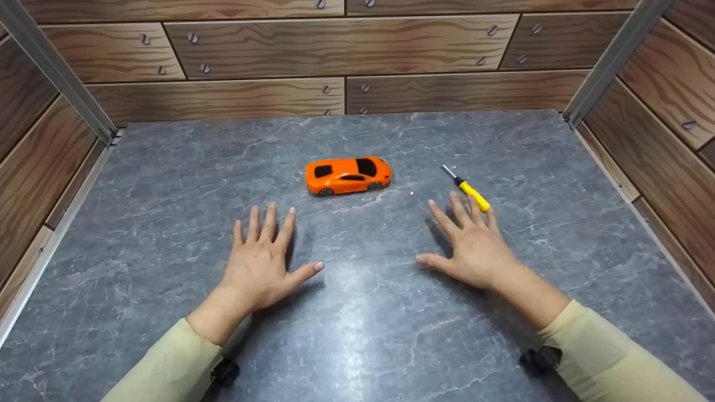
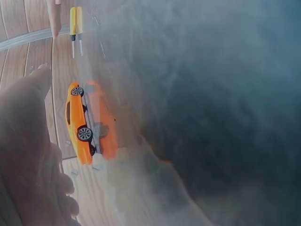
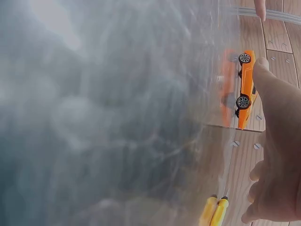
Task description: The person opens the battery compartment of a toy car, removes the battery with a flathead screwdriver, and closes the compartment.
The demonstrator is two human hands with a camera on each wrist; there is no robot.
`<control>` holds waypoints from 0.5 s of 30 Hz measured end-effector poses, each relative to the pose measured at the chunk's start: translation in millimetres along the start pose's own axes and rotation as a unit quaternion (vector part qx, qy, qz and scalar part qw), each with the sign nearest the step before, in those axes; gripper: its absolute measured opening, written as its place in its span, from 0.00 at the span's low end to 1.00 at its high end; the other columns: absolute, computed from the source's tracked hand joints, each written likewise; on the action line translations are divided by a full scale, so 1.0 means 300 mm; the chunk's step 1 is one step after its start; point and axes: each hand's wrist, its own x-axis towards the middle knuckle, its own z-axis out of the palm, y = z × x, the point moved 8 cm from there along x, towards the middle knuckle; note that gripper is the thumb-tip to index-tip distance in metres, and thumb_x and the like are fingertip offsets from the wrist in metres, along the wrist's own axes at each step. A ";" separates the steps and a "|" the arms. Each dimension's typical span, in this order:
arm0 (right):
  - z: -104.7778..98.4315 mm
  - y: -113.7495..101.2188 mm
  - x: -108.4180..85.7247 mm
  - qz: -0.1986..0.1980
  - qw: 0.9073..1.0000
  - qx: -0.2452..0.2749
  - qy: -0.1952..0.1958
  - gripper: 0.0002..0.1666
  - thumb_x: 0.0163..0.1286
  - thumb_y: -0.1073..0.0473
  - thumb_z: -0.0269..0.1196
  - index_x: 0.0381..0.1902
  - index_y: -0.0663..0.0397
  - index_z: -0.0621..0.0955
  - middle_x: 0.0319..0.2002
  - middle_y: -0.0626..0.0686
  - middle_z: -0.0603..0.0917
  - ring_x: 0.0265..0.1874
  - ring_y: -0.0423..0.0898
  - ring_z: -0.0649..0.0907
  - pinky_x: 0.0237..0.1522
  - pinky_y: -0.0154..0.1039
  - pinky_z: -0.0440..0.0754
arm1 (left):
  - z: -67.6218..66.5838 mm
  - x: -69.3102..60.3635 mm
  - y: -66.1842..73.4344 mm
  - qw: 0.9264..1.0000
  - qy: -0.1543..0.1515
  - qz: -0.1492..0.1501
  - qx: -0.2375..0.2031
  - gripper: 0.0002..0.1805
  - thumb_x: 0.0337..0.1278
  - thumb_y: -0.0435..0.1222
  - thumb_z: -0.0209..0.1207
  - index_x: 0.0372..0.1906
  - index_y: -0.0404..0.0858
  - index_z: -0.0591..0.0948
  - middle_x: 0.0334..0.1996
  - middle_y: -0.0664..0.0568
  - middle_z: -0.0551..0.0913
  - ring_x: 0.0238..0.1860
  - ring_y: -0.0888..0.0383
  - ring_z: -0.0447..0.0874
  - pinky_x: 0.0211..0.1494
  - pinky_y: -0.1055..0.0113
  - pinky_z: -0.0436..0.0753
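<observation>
An orange toy car (image 1: 349, 175) with black windows stands on its wheels on the grey table, its nose toward the right. My left hand (image 1: 260, 271), palm down with fingers spread, is in front of the car and apart from it. Farther right lies a screwdriver (image 1: 473, 195) with a yellow handle and a metal shaft aimed to the far left. My right hand (image 1: 475, 245) is also palm down with spread fingers. Its fingertips overlap the handle end in the head view; whether they touch it I cannot tell. Both wrist views show the car (image 2: 75, 123) side-on.
The marbled tabletop (image 1: 357, 312) is shiny and reflects the objects. Wood-patterned panels (image 1: 341, 47) close off the back and both sides, with metal posts (image 1: 61, 67) at the rear corners. A tiny white speck (image 1: 411, 193) lies between car and screwdriver.
</observation>
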 end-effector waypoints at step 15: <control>-0.099 -0.049 0.111 -0.018 1.000 -0.005 0.010 0.64 0.69 0.19 0.58 0.88 0.39 0.47 0.85 0.66 0.40 0.82 0.71 0.41 0.75 0.78 0.42 | -0.069 0.120 0.006 1.000 -0.022 0.001 0.019 0.63 0.63 0.81 0.38 0.87 0.40 0.45 0.86 0.40 0.39 0.83 0.30 0.34 0.80 0.29 0.39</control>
